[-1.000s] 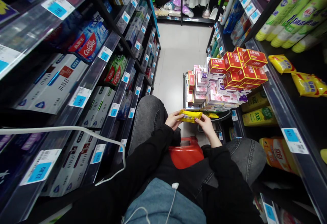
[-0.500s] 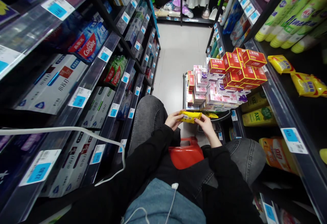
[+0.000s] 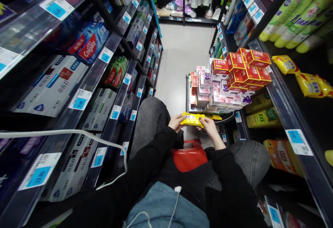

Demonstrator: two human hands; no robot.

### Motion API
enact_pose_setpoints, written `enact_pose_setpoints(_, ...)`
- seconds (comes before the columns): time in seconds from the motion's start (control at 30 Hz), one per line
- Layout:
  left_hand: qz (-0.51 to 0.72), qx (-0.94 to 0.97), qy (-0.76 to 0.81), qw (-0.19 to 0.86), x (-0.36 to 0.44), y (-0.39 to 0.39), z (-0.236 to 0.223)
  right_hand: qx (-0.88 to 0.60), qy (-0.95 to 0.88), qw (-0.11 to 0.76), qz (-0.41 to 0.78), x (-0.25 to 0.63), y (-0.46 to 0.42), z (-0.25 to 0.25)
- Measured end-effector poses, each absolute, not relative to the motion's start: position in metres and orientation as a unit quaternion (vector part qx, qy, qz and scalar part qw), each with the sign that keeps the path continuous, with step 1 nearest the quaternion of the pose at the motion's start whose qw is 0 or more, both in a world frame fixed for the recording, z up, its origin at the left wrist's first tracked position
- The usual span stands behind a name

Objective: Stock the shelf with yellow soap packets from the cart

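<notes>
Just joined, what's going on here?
A person in a shop aisle holds a yellow packet by its ends, one in the left-hand grip, the other in the right-hand grip. Just beyond it stand stacked pink-and-white boxes, with red boxes on top. More yellow packets lie on the right-hand shelf.

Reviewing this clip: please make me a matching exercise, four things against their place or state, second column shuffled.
Column one
1. Left hand and right hand
2. Red boxes
3. Colgate boxes
4. Red plastic item

Column two
A. On the left-hand shelves
B. Between the person's knees
C. Holding a yellow packet
D. Piled with pink-and-white boxes

Right pairs: 1-C, 2-D, 3-A, 4-B
</notes>
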State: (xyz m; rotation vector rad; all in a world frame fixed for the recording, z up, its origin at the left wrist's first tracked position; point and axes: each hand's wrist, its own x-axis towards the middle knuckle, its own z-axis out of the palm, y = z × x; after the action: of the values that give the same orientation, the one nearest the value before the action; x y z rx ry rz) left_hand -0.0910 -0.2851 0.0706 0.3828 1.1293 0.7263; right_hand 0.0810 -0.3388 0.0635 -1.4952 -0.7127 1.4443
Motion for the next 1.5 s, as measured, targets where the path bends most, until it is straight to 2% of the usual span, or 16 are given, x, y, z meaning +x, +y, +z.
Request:
enact_pose_setpoints(0.23,0.304,0.171,0.506,0.789,-0.093,-0.284,0.058,-0.613,-0.285,0.455,0.580,0.084,-0.340,0.060)
enact_pose_setpoints(0.5,0.234,0.165,0.474,0.832,-0.099,-0.284,0.067,-0.645,-0.354,0.500,0.456,0.085,-0.343,0.076)
enact_pose_setpoints(0.73,0.364,0.122,0.416,0.824,-0.101,-0.284,0.079,-0.566,-0.471,0.528,0.424,0.091,-0.342,0.087)
enact_pose_setpoints(0.9,0.363,0.180,0.425,0.809,-0.096,-0.286,0.077,-0.545,-0.467,0.541,0.438,0.091,-0.344,0.089)
enact_pose_setpoints(1.07,0.390,0.219,0.382,0.809,-0.095,-0.288,0.075,-0.558,-0.346,0.589,0.471,0.085,-0.343,0.076)
enact_pose_setpoints(1.17,0.385,0.224,0.366,0.817,-0.096,-0.288,0.074,-0.581,-0.263,0.566,0.522,0.080,-0.343,0.071)
enact_pose_setpoints(1.3,0.381,0.212,0.374,0.819,-0.094,-0.287,0.074,-0.543,-0.246,0.485,0.640,0.073,-0.345,0.078)
enact_pose_setpoints(1.5,0.309,0.201,0.404,0.837,-0.092,-0.286,0.072,-0.556,-0.249,0.517,0.601,0.072,-0.345,0.087)
